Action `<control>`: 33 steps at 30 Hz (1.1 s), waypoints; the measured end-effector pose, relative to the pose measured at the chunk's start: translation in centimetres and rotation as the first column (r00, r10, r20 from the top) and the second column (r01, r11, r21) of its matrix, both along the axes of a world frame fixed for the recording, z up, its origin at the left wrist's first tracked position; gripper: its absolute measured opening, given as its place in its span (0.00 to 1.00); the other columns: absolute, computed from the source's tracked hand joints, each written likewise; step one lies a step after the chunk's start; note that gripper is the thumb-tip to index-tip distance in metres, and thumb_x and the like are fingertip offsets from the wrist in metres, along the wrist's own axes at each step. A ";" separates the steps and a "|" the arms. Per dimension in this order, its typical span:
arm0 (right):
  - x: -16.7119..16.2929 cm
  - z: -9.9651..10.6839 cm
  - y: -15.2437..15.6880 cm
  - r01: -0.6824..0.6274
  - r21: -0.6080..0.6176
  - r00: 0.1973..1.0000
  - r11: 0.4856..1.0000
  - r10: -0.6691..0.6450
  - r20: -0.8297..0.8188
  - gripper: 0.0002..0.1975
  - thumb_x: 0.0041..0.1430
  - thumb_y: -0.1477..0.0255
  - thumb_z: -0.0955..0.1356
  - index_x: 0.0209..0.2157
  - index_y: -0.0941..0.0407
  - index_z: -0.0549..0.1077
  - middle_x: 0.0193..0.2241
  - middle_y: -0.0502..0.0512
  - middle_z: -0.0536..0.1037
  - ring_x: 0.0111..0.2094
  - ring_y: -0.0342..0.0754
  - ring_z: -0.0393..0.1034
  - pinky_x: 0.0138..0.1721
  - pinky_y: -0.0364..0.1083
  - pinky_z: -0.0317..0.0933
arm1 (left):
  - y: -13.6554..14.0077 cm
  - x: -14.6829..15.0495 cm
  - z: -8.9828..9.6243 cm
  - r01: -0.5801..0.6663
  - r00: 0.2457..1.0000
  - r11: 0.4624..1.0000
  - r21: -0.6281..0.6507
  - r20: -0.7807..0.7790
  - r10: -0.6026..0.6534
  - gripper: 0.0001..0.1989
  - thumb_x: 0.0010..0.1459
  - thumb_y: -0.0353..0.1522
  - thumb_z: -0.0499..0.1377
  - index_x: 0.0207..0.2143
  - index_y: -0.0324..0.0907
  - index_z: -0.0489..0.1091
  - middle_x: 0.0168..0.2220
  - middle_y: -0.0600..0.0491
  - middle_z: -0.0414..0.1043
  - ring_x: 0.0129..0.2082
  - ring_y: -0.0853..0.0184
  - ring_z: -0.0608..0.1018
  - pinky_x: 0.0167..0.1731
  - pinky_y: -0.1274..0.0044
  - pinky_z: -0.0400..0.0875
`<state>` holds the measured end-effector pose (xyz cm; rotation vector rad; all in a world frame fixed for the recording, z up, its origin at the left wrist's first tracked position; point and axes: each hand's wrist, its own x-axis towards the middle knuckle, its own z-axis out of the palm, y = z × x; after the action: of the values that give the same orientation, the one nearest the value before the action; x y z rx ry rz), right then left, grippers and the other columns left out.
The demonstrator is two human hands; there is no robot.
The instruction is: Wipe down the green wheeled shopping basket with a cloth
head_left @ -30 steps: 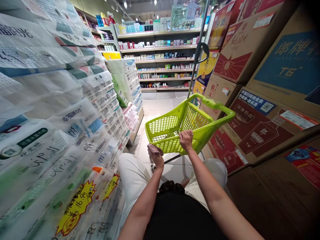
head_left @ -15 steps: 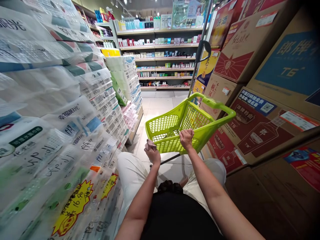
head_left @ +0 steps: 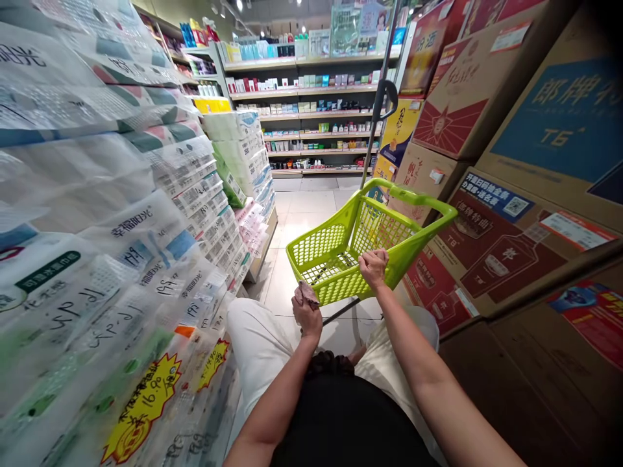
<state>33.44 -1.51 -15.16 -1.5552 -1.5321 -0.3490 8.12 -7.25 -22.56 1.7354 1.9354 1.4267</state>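
Observation:
A lime-green plastic shopping basket [head_left: 331, 246] with mesh sides stands tilted in front of my knees. Its handle [head_left: 413, 196] points to the right, and a long grey pull rod with a black grip [head_left: 384, 100] rises behind it. My right hand [head_left: 374, 267] is closed over the basket's near rim. At the near left corner, my left hand [head_left: 307, 314] is closed around a crumpled greyish-pink cloth [head_left: 306, 295], which lies against the basket. The palm side of each hand is hidden.
Stacked packs of tissue paper [head_left: 131, 220] fill the left side. Cardboard cartons [head_left: 516, 220] are piled high on the right. Tiled floor [head_left: 311, 211] runs ahead to shelves of small boxed goods [head_left: 316, 91].
Both hands have shifted slightly to the right, and the basket's near left corner has moved right and down. The pull rod appears a little further left.

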 end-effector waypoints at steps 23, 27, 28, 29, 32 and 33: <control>-1.4 -1.0 -2.6 -0.063 0.022 0.995 0.998 0.065 -0.079 0.20 0.67 0.66 0.64 0.19 0.50 0.64 0.24 0.52 0.72 0.43 0.54 0.64 0.66 0.58 0.43 | 0.4 0.0 -1.0 0.109 0.976 0.993 -0.048 0.193 -0.098 0.33 0.56 0.25 0.55 0.65 0.41 0.65 0.63 0.39 0.61 0.66 0.51 0.65 0.66 0.60 0.62; -1.4 -1.1 -1.9 -0.042 0.016 0.993 0.999 0.044 -0.112 0.20 0.66 0.65 0.64 0.18 0.50 0.64 0.25 0.53 0.73 0.43 0.54 0.64 0.66 0.59 0.44 | -2.7 1.9 -2.6 0.219 0.968 0.975 0.022 0.121 -0.220 0.38 0.53 0.21 0.53 0.67 0.43 0.64 0.68 0.42 0.58 0.71 0.53 0.57 0.69 0.60 0.56; -1.3 -1.1 -1.7 -0.052 0.021 0.991 0.998 0.054 -0.122 0.20 0.65 0.65 0.64 0.18 0.50 0.64 0.25 0.53 0.72 0.44 0.55 0.64 0.66 0.59 0.44 | -2.6 1.7 -2.5 0.248 0.964 0.968 0.026 0.092 -0.249 0.38 0.51 0.20 0.53 0.66 0.45 0.65 0.67 0.43 0.60 0.70 0.53 0.58 0.68 0.61 0.57; -1.2 -1.1 -1.6 -0.067 0.028 0.989 0.997 0.070 -0.129 0.20 0.65 0.65 0.64 0.18 0.50 0.64 0.24 0.52 0.72 0.44 0.55 0.64 0.66 0.59 0.44 | -2.2 1.1 -2.2 0.256 0.963 0.966 0.024 0.074 -0.257 0.38 0.51 0.20 0.52 0.65 0.46 0.67 0.66 0.43 0.62 0.69 0.53 0.61 0.67 0.60 0.59; -0.7 -1.1 -1.4 -0.127 0.039 0.982 0.991 0.131 -0.135 0.20 0.64 0.64 0.65 0.17 0.51 0.64 0.23 0.51 0.72 0.44 0.54 0.65 0.66 0.59 0.44 | 0.2 -1.1 -0.8 0.137 0.986 0.990 -0.030 0.098 -0.133 0.34 0.52 0.21 0.53 0.61 0.45 0.71 0.57 0.41 0.67 0.58 0.53 0.70 0.60 0.59 0.68; -0.6 -1.1 -1.4 -0.141 0.036 0.980 0.989 0.145 -0.134 0.20 0.64 0.64 0.65 0.17 0.51 0.64 0.23 0.51 0.71 0.44 0.54 0.65 0.65 0.59 0.44 | 0.9 -1.7 -0.4 0.090 0.990 0.995 -0.049 0.113 -0.084 0.33 0.53 0.21 0.54 0.61 0.44 0.71 0.55 0.41 0.68 0.56 0.53 0.71 0.58 0.60 0.69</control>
<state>32.85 -2.87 -16.22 -1.4095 -1.5164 -0.1768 6.38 -6.39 -22.97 1.6593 1.8019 1.3961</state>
